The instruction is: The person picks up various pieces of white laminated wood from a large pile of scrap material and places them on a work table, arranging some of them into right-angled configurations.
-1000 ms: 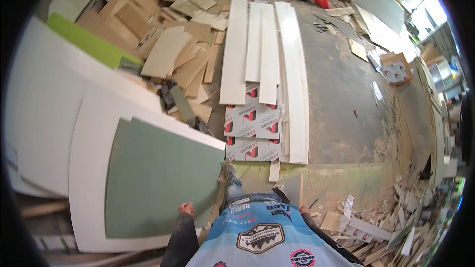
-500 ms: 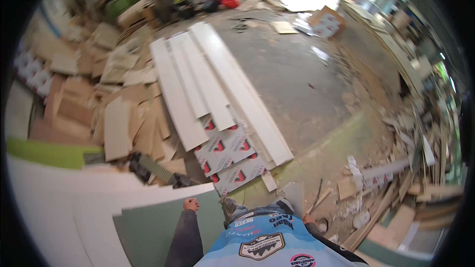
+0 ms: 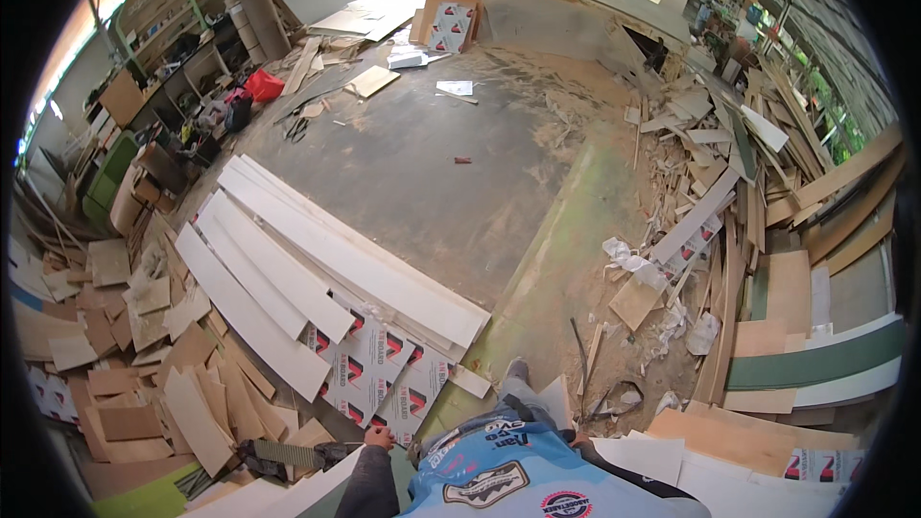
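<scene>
My left hand (image 3: 380, 436) hangs low in front of me with its fingers curled in, and nothing shows in it. It is nearest to the printed boards (image 3: 367, 369) on the floor and a dark ribbed strap-like item (image 3: 288, 454). At the right side of my blue shirt, only a small part of my right hand (image 3: 578, 438) shows, and its fingers are hidden. Ahead to the left lie several long white boards (image 3: 259, 297), partly on top of the printed ones. One foot (image 3: 518, 369) is forward on the floor.
Scrap wood pieces (image 3: 192, 393) heap up at the left. At the right lie offcuts and crumpled paper (image 3: 638, 264), with stacked panels (image 3: 815, 360) beside them. A thin dark strip (image 3: 581, 350) lies before me. A long low platform (image 3: 566, 19) stands at the back.
My view has swung to the right, so the white boards sit further left and more of the right-hand scrap shows. My left hand remains low with its fingers curled.
</scene>
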